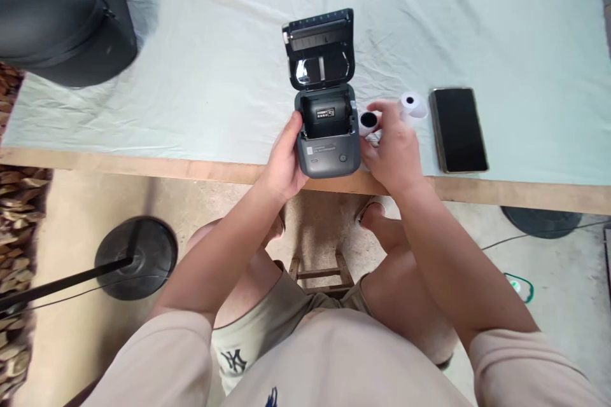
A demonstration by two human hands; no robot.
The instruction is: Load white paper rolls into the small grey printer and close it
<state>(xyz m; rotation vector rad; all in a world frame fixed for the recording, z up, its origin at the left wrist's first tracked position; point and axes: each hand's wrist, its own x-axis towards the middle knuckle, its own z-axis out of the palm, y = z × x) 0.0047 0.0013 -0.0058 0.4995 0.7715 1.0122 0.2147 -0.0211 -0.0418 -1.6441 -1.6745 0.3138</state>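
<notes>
My left hand (286, 162) grips the left side of a dark grey label printer (329, 156), its thumb on the upper edge. The printer's lid (321, 48) stands raised, and its paper bay (327, 113) shows no roll inside. On the printer's right, my right hand (394, 146) has its fingers closed round a white paper roll (363, 129) with a wide dark core. Just beyond that hand lies a second white paper roll (416, 107) with a small core hole.
A black smartphone (459, 130) lies to the right on the pale green cloth (214, 76). A black bag-like case (62, 19) stands at the upper left. The table's wooden front edge (143, 162) runs in front of me; a round black stand base (138, 254) is on the floor.
</notes>
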